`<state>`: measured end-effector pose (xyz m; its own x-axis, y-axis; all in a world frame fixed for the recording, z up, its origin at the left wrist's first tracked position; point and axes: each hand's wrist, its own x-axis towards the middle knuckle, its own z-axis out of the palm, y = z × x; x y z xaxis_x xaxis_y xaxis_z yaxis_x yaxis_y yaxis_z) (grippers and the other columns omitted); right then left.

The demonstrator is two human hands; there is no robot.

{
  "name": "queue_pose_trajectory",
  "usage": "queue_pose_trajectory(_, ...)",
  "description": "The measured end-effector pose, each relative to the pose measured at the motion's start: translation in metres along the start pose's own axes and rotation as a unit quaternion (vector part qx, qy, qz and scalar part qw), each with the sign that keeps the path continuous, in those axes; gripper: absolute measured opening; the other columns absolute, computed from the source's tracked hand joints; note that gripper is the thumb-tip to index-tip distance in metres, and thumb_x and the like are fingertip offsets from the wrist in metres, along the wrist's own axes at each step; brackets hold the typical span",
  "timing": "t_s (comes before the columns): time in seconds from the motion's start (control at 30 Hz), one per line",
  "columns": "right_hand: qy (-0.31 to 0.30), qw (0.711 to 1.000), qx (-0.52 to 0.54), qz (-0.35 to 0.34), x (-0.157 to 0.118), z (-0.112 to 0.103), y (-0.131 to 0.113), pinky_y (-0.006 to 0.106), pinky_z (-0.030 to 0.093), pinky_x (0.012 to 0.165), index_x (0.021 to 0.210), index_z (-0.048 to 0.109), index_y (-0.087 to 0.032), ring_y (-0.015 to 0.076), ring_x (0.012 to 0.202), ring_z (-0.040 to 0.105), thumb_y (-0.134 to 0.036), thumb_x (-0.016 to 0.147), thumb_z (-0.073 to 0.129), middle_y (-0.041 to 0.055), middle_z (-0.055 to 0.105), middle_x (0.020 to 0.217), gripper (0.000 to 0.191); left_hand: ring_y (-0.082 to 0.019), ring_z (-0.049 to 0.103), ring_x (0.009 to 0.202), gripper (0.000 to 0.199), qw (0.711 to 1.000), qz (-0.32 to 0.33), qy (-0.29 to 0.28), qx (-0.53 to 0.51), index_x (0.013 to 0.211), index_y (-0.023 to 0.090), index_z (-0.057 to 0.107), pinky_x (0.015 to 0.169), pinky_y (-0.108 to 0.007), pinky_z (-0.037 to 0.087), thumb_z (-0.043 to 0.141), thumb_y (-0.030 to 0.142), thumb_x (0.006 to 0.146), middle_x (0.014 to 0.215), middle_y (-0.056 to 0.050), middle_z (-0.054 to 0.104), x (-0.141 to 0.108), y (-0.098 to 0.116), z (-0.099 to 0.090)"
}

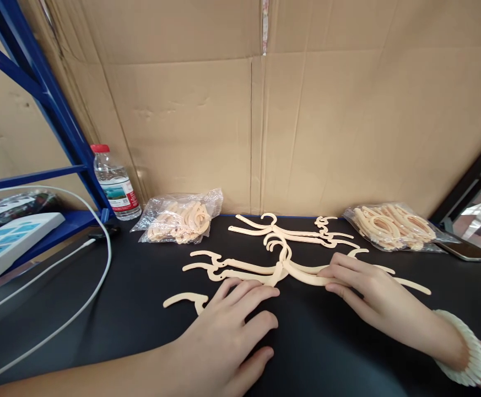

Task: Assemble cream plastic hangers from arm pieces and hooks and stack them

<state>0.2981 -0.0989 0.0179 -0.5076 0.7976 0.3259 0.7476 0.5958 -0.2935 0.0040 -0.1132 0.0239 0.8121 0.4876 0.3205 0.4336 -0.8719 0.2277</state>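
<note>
Several beige plastic folding hangers lie on the black table. The nearest hanger (pixel 310 277) has its right arm between the thumb and fingers of my right hand (pixel 366 286). My left hand (pixel 240 325) lies palm down with fingers spread, over and beside the left arm of that hanger. Part of a beige piece (pixel 186 298) sticks out left of my left hand; the rest is hidden under it. Just behind is a second hanger (pixel 248 267), its hook near the first one's. Farther back lie more hangers (pixel 293 234) near the cardboard wall.
A clear bag of beige parts (pixel 178 220) sits back left, another bag (pixel 389 226) back right, beside a phone (pixel 467 251). A water bottle (pixel 116 187) stands by the blue frame (pixel 54 110). A white cable (pixel 108 259) curves across the left side.
</note>
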Motion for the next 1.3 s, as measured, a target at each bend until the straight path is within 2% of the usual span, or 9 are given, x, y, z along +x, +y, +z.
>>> queue_pose_trajectory(0.13,-0.021,0.999,-0.031,-0.016,0.002,0.0,0.006,0.035,0.05,0.069,0.089,0.062,-0.022,0.0209,0.079,0.058,-0.022,0.097,0.042,0.0052,0.06,0.086,0.022,-0.033,0.053,0.115,0.022,0.999,-0.018,-0.039,-0.008,0.105,0.02,0.061,0.101,-0.046,0.033,0.059,0.021,0.083,0.13,-0.013,0.059,0.0,0.0,0.0)
queue_pose_trajectory(0.23,-0.03,0.998,-0.059,-0.025,0.002,-0.001,0.009,0.034,0.05,0.066,0.082,0.061,-0.023,0.0211,0.078,0.058,-0.019,0.095,0.046,0.0044,0.061,0.084,0.02,-0.033,0.053,0.116,0.024,0.999,-0.02,-0.028,-0.014,0.108,0.022,0.061,0.104,-0.047,0.029,0.06,0.023,0.084,0.128,-0.012,0.061,0.001,-0.001,0.0)
queue_pose_trajectory(0.37,-0.033,0.998,-0.061,-0.002,-0.001,-0.002,0.012,0.033,0.051,0.066,0.084,0.06,-0.023,0.0203,0.08,0.06,-0.02,0.093,0.048,0.0046,0.061,0.09,0.015,-0.036,0.052,0.121,0.028,0.999,-0.027,-0.016,-0.018,0.112,0.022,0.062,0.108,-0.051,0.024,0.062,0.024,0.084,0.131,-0.012,0.06,0.001,-0.004,0.001)
queue_pose_trajectory(0.5,-0.045,0.998,-0.042,0.026,0.0,-0.003,0.015,0.033,0.052,0.069,0.085,0.059,-0.022,0.0197,0.082,0.061,-0.019,0.093,0.046,0.0049,0.06,0.093,0.015,-0.036,0.05,0.126,0.031,0.999,-0.028,-0.016,-0.026,0.115,0.023,0.061,0.109,-0.052,0.027,0.063,0.026,0.084,0.136,-0.012,0.057,-0.001,-0.005,0.003)
queue_pose_trajectory(0.73,-0.038,0.997,-0.038,0.056,0.003,-0.005,0.025,0.032,0.051,0.074,0.087,0.061,-0.022,0.0192,0.087,0.061,-0.019,0.093,0.048,0.0043,0.061,0.097,0.015,-0.032,0.039,0.136,0.03,0.994,-0.055,-0.089,0.009,0.119,0.021,0.057,0.113,-0.054,0.028,0.055,0.026,0.09,0.144,-0.011,0.049,0.004,-0.005,0.0)
queue_pose_trajectory(0.8,-0.028,0.998,-0.03,0.057,0.002,-0.004,0.029,0.032,0.05,0.076,0.087,0.062,-0.022,0.0191,0.088,0.061,-0.02,0.092,0.049,0.0042,0.061,0.096,0.014,-0.032,0.038,0.137,0.032,0.994,-0.056,-0.095,0.015,0.121,0.021,0.056,0.113,-0.054,0.029,0.054,0.027,0.09,0.145,-0.011,0.048,0.005,-0.007,-0.001)
queue_pose_trajectory(1.0,-0.009,0.999,0.016,0.048,0.005,-0.004,0.035,0.032,0.051,0.077,0.092,0.063,-0.022,0.0189,0.087,0.062,-0.024,0.092,0.052,0.0048,0.062,0.096,0.012,-0.03,0.04,0.135,0.03,0.997,-0.044,-0.061,0.012,0.122,0.024,0.055,0.111,-0.049,0.035,0.052,0.028,0.092,0.144,-0.009,0.049,0.004,-0.013,0.005)
queue_pose_trajectory(1.17,0.051,0.997,0.004,0.05,0.008,-0.012,0.043,0.032,0.048,0.07,0.089,0.064,-0.021,0.0193,0.08,0.06,-0.027,0.091,0.052,0.005,0.062,0.09,0.014,-0.026,0.044,0.132,0.031,1.0,-0.025,-0.014,-0.01,0.12,0.025,0.055,0.115,-0.047,0.028,0.055,0.022,0.089,0.139,-0.007,0.054,0.0,-0.012,0.014)
queue_pose_trajectory(1.3,0.083,0.994,-0.001,0.076,0.007,-0.016,0.053,0.032,0.046,0.066,0.084,0.064,-0.021,0.0187,0.075,0.06,-0.027,0.091,0.049,0.0046,0.063,0.086,0.018,-0.025,0.046,0.13,0.03,1.0,-0.005,-0.01,-0.026,0.118,0.026,0.055,0.115,-0.045,0.027,0.051,0.017,0.09,0.136,-0.006,0.056,0.0,-0.01,0.017)
